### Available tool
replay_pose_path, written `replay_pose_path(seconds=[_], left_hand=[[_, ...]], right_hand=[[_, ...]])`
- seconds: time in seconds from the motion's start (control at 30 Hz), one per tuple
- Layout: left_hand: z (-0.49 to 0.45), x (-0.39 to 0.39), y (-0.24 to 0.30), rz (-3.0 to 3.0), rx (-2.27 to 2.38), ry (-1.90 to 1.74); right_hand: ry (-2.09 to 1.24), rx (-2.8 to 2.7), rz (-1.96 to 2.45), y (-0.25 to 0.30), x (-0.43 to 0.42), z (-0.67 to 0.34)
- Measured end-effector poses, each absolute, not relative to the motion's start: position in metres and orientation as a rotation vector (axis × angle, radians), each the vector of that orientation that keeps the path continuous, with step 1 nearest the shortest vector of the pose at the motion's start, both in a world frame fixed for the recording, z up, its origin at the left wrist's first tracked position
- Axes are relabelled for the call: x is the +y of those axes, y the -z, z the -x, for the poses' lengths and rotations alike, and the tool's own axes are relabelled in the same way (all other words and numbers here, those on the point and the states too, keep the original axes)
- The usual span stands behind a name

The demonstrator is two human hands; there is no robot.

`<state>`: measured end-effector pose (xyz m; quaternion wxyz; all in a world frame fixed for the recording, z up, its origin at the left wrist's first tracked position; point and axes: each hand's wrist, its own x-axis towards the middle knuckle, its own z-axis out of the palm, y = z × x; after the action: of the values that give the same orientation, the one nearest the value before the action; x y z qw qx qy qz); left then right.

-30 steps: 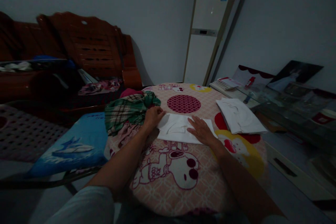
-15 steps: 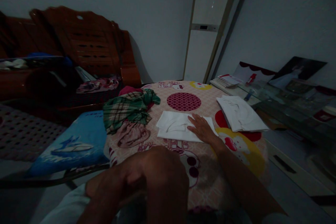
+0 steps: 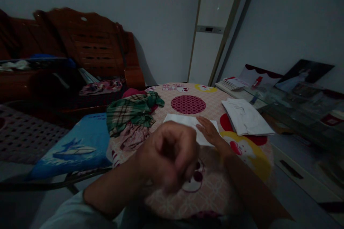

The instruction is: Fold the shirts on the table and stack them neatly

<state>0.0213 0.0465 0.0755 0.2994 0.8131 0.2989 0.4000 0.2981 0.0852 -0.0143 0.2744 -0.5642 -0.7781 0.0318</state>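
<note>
A folded white garment (image 3: 180,117) lies flat on the round table's patterned cloth (image 3: 215,186). My right hand (image 3: 208,130) rests palm down on the garment's right part, fingers stretched out. Closer to the camera, my left hand (image 3: 172,154) is raised over the near side of the table, its fingers curled into a loose, hollow fist. I see nothing held in it. It hides the garment's near left part. Another folded white garment (image 3: 245,118) sits at the table's right edge. Left of the first one is a rumpled heap with a green plaid cloth (image 3: 129,111) and a pinkish cloth (image 3: 134,136).
A blue bag with a boat picture (image 3: 75,146) lies left of the table. Behind stands a carved wooden chair (image 3: 91,43). To the right are a glass shelf (image 3: 290,103) with frames and a stack of papers (image 3: 231,83). A tall white cabinet unit (image 3: 205,53) stands at the back.
My left hand has risen and moved forward, now covering part of the white garment. My right hand has shifted slightly to the right on the garment.
</note>
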Motion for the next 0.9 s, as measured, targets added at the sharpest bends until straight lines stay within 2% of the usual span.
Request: replay_pose_path(seconds=[0.1,0.17,0.4,0.67,0.9], left_hand=[[-0.026,0.08,-0.092,-2.194,0.85,-0.984],[-0.024,0.108,-0.091,-2.247,1.06,-0.971],[0.003,0.173,-0.033,-2.197,1.664,-0.83],[0.004,0.185,-0.021,-2.229,1.776,-0.586],[-0.008,0.188,-0.018,-2.104,1.634,-0.474]], right_hand=[[-0.013,-1.873,1.538,0.013,0.092,-0.324],[0.064,-1.77,1.605,0.015,0.096,-0.343],[0.032,-1.664,1.865,0.035,0.104,-0.371],[0.021,-1.752,1.866,0.044,0.106,-0.369],[-0.224,-1.577,1.801,0.022,0.103,-0.355]])
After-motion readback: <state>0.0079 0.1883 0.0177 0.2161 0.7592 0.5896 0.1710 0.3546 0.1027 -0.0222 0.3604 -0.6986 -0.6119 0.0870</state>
